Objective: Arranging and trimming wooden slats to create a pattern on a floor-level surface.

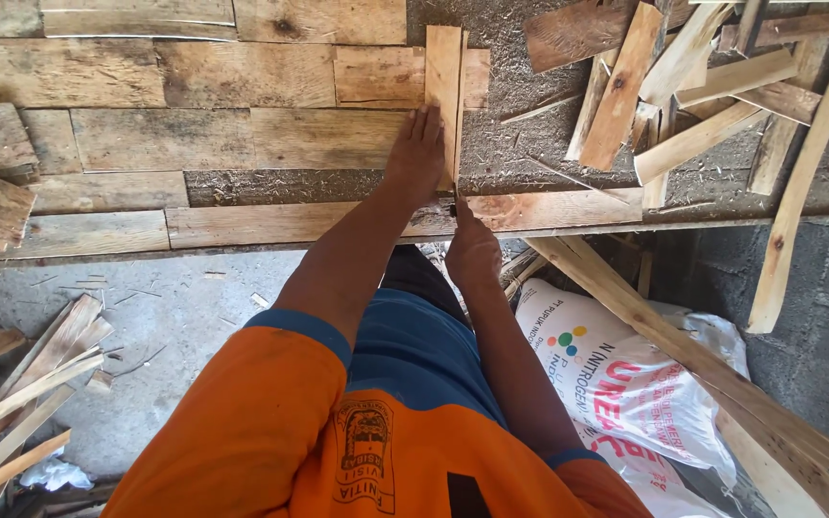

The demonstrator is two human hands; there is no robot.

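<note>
Right hand (473,251): at the near edge of the bench (242,225), fingers curled under, grip hidden; cannot tell what it holds. White sack (625,384) with red lettering and coloured dots: below the bench, right, partly under slats. Left hand (416,153): fingers flat, spread open, pressing an upright wood strip (444,86) against the bench top, far centre.

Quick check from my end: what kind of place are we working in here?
Likely a rough woodworking shed: a plank workbench strewn with sawdust, a pile of offcut slats, and a concrete floor.
</note>
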